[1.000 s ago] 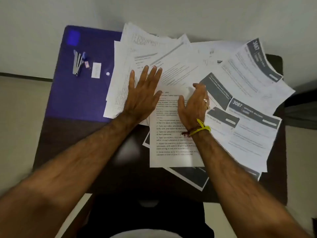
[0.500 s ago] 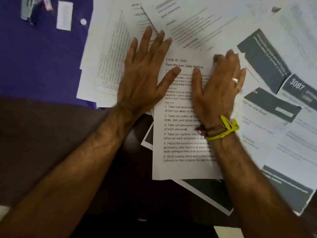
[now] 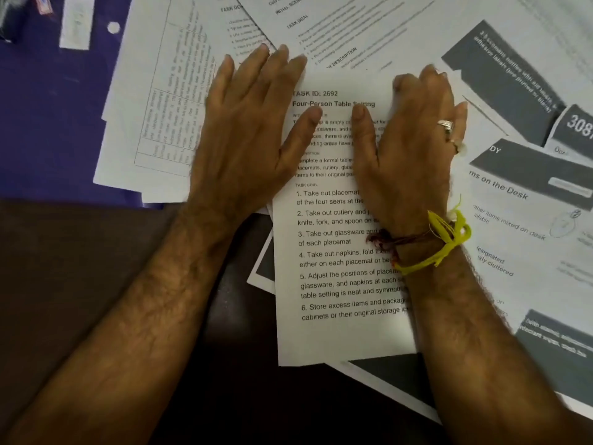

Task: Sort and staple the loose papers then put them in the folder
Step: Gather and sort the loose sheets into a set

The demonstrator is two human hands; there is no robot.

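Observation:
A white sheet headed "Four-Person Table Setting" (image 3: 337,284) lies on top of a spread of loose printed papers (image 3: 369,30). My left hand (image 3: 250,136) rests flat on its left edge, fingers spread. My right hand (image 3: 414,146), with a ring and a yellow thread at the wrist, lies palm down on its right side, fingers bent at the sheet's top edge. A purple folder (image 3: 48,123) lies at the left, partly under the papers. Only a grey corner of the stapler (image 3: 9,17) shows at the top left.
Sheets with dark grey headers (image 3: 500,81) fan out to the right. A table-printed sheet (image 3: 167,101) overlaps the folder. A small white label (image 3: 77,22) and a white snap button (image 3: 113,27) sit on the folder. The dark brown table (image 3: 80,268) shows at lower left.
The view has closed in on the papers. Both hands stay on the top sheet, the right hand's fingers curling more at its top edge.

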